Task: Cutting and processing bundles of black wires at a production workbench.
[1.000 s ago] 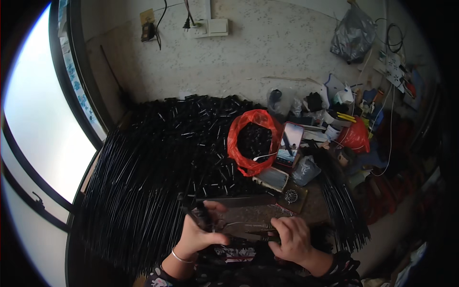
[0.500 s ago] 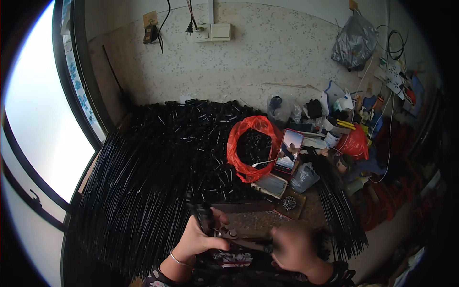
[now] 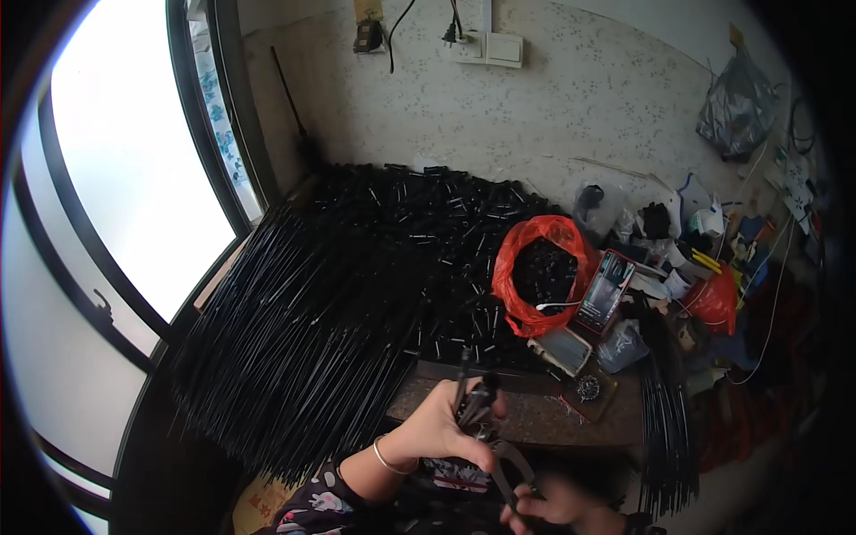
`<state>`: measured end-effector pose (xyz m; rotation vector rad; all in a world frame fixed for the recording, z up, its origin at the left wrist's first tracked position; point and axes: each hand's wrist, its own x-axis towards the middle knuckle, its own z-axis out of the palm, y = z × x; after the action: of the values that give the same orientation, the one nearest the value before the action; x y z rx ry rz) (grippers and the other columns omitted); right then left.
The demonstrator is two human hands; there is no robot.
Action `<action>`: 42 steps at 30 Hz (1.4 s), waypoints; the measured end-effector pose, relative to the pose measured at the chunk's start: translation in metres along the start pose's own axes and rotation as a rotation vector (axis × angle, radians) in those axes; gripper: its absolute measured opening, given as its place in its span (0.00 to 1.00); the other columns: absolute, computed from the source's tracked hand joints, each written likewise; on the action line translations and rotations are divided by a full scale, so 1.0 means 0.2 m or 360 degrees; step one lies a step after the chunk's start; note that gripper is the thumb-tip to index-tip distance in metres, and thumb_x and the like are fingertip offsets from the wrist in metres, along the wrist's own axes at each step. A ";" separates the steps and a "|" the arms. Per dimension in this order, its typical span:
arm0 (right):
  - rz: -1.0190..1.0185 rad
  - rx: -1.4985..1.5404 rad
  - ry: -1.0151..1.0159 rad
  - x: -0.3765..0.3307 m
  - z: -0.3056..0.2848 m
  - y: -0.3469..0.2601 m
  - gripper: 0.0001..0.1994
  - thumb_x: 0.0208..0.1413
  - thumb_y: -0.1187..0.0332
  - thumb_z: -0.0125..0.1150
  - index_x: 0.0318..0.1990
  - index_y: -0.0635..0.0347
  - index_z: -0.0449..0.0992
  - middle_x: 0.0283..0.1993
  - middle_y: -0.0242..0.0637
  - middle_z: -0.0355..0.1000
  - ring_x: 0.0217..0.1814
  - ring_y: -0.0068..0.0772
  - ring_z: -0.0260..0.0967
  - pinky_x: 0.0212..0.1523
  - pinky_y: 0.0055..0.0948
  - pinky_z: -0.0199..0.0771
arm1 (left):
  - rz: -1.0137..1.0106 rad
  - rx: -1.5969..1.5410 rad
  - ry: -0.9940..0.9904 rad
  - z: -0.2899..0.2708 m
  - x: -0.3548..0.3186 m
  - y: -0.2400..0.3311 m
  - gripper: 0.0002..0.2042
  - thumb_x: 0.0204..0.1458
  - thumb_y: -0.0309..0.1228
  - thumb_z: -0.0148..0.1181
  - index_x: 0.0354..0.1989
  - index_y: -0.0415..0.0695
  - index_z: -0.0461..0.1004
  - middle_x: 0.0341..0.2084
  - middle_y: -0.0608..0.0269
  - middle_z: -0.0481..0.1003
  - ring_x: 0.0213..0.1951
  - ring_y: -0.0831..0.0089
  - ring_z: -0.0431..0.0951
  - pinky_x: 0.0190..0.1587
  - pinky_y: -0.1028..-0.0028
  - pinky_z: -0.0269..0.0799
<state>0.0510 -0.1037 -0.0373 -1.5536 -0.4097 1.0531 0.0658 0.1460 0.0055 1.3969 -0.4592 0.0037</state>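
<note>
Near the lower middle, my left hand (image 3: 435,430) is closed around black tube-shaped parts (image 3: 480,399) that stick up past its fingers. A silver bangle circles that wrist. My right hand (image 3: 560,505), smeared by motion, is low to the right, with its fingers around the handles of what look like pliers (image 3: 515,464). Their curved handles slant down from beside my left thumb. The jaws are hard to make out against the dark parts. Beyond my hands, a large heap of short black tubes (image 3: 446,201) covers the far part of the worktable (image 3: 571,426).
Long thin black rods (image 3: 303,334) lie in a thick layer at left; another bundle (image 3: 667,437) hangs over the right edge. A red plastic bag (image 3: 508,267) holds small black pieces. Beside it are a phone (image 3: 608,290), a shallow box (image 3: 562,349) and a round metal piece (image 3: 588,388).
The whole view has swung, so the scene sits farther right. My right hand has dropped lower, and the pliers now slant steeply instead of lying nearly level. My left hand keeps its grip.
</note>
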 end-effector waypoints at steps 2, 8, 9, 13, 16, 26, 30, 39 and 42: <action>0.0063 0.0462 -0.0666 0.03 0.01 0.01 0.20 0.44 0.63 0.67 0.42 0.66 0.71 0.25 0.30 0.71 0.25 0.19 0.68 0.25 0.22 0.68 | -0.0077 -0.0047 -0.0036 0.01 0.01 -0.01 0.27 0.20 0.41 0.78 0.28 0.41 0.69 0.24 0.74 0.66 0.26 0.84 0.64 0.29 0.82 0.60; -0.1106 -0.1793 0.1619 0.02 0.01 -0.08 0.27 0.33 0.72 0.63 0.46 0.63 0.62 0.39 0.47 0.67 0.36 0.48 0.69 0.39 0.36 0.69 | -0.0090 -0.0025 0.0171 0.01 -0.03 0.01 0.29 0.19 0.40 0.79 0.29 0.41 0.68 0.25 0.73 0.67 0.28 0.84 0.65 0.31 0.82 0.62; -0.1071 -0.1752 0.1313 0.01 0.02 -0.09 0.25 0.36 0.72 0.63 0.46 0.64 0.62 0.37 0.46 0.67 0.34 0.44 0.69 0.36 0.34 0.69 | -0.0098 -0.0056 0.0222 0.00 -0.03 0.02 0.30 0.19 0.39 0.79 0.31 0.42 0.68 0.26 0.72 0.68 0.29 0.84 0.66 0.31 0.82 0.62; -0.0268 -0.0185 0.0124 0.03 0.12 -0.06 0.14 0.53 0.74 0.54 0.47 0.66 0.65 0.40 0.42 0.71 0.38 0.30 0.72 0.36 0.25 0.71 | -0.0090 -0.0137 0.0255 0.02 -0.01 0.02 0.29 0.18 0.41 0.79 0.29 0.41 0.68 0.22 0.72 0.70 0.25 0.86 0.68 0.25 0.86 0.61; -0.0424 0.0179 -0.0220 0.02 0.03 -0.04 0.25 0.58 0.77 0.44 0.63 0.61 0.50 0.40 0.41 0.70 0.33 0.27 0.70 0.38 0.25 0.71 | -0.0065 0.0092 0.0212 0.03 -0.01 0.04 0.25 0.22 0.39 0.78 0.25 0.42 0.68 0.20 0.73 0.68 0.22 0.87 0.64 0.23 0.85 0.57; -0.0180 0.0246 -0.0068 0.05 0.16 0.08 0.06 0.57 0.70 0.51 0.37 0.63 0.69 0.21 0.30 0.66 0.21 0.18 0.63 0.23 0.18 0.65 | -0.0086 0.0214 0.0298 0.10 -0.03 0.03 0.18 0.30 0.29 0.74 0.22 0.44 0.65 0.18 0.75 0.64 0.22 0.87 0.63 0.24 0.85 0.58; -0.0729 -0.0618 0.0756 0.07 0.16 0.03 0.05 0.52 0.71 0.57 0.32 0.63 0.70 0.19 0.33 0.69 0.19 0.21 0.68 0.21 0.23 0.66 | -0.0038 0.0065 0.0483 0.13 -0.04 0.02 0.19 0.31 0.31 0.74 0.21 0.44 0.64 0.18 0.75 0.64 0.22 0.86 0.61 0.24 0.85 0.58; -0.0684 -0.0790 0.0905 0.09 0.21 0.04 0.05 0.51 0.71 0.58 0.31 0.62 0.70 0.17 0.34 0.66 0.17 0.26 0.66 0.20 0.25 0.64 | 0.0010 0.0170 0.0628 0.15 -0.06 -0.07 0.14 0.34 0.27 0.67 0.23 0.43 0.64 0.19 0.70 0.68 0.24 0.84 0.67 0.26 0.84 0.62; -0.0689 -0.0685 0.0836 0.07 0.18 0.04 0.05 0.51 0.72 0.58 0.32 0.62 0.70 0.17 0.32 0.67 0.18 0.23 0.66 0.20 0.23 0.64 | -0.0034 0.0279 0.0647 0.14 -0.05 -0.08 0.17 0.34 0.27 0.68 0.29 0.41 0.65 0.21 0.69 0.69 0.25 0.84 0.67 0.28 0.84 0.63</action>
<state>0.0264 -0.0739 -0.0482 -1.9303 -0.5924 0.2071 0.0516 0.1193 -0.0100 1.5264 -0.1062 0.3115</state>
